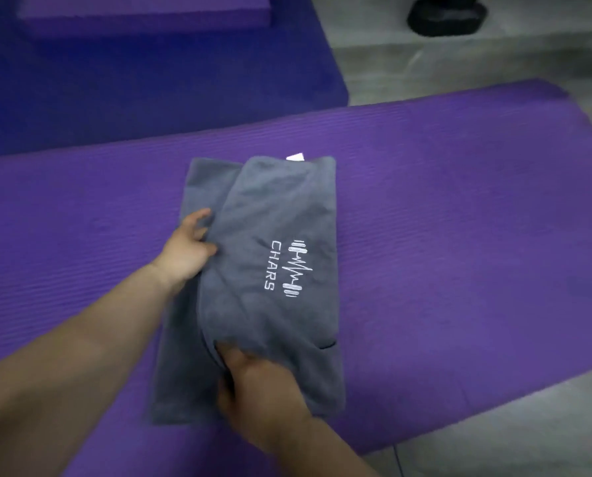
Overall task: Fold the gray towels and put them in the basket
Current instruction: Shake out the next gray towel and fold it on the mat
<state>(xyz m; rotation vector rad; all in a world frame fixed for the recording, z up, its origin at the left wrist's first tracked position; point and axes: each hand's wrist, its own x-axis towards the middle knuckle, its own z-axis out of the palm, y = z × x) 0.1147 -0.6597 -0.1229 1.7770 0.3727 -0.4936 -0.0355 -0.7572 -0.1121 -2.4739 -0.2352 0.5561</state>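
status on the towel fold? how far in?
Done: the gray towel lies on the purple mat with one flap already folded over, logo up. In hand: left hand and right hand grip that flap's edge. Left: finishing the fold, then basketing; no basket in view.

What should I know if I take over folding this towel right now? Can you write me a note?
Left hand: grips the left edge of the towel's folded-over flap.
Right hand: grips the flap's near edge.
Gray towel: lies on the purple mat, logo facing up, with a strip of the lower layer uncovered on the left.
Done: the towel is partly folded.
Left: finish and neaten the fold, then put the towel in the basket. No basket or other towels are in view.
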